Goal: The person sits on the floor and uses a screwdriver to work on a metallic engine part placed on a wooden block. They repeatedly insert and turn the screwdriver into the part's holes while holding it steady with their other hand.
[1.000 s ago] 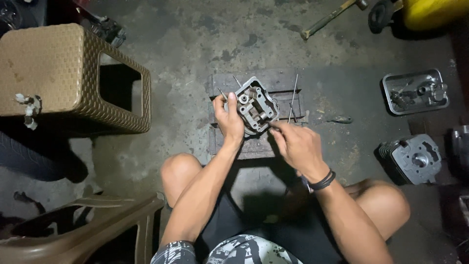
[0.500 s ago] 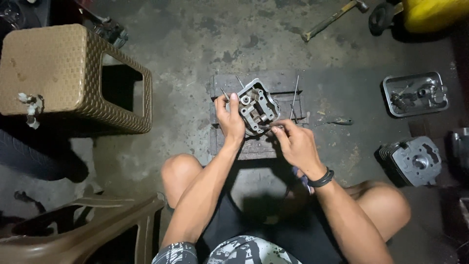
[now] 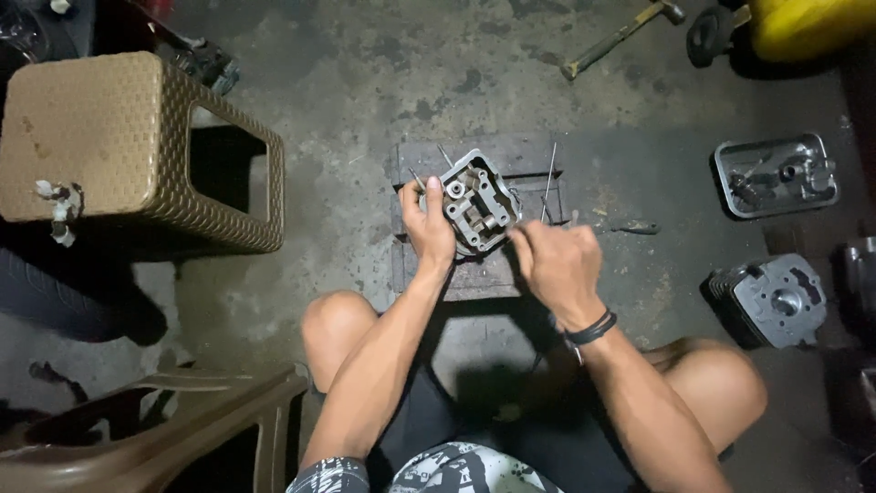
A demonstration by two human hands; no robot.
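Our left hand is wrapped round the left side of the metal engine part, thumb up over its top edge, fingers pressed against its wall. That is the hold that steadies everything, so we should keep it firm and keep the part tilted toward us, with its open face up where we can see into it.

Our right hand sits at the part's lower right corner, fingers curled in and bunched together at the rim. We cannot tell whether they pinch something small or only press on the metal, because the knuckles hide the tips. Whatever they work on, we judge short, light moves best here, with the wrist low and the left hand taking the push.

The part rests on a dark block on the floor, toward the block's far edge, between our knees. A thin rod lies just beside its right side, with another thin one near the block's far left corner. We should keep our elbows clear of them.

Further out, a metal tray of parts and a finned cylinder lie to the right, well apart, and a woven brown stool stands to the left.
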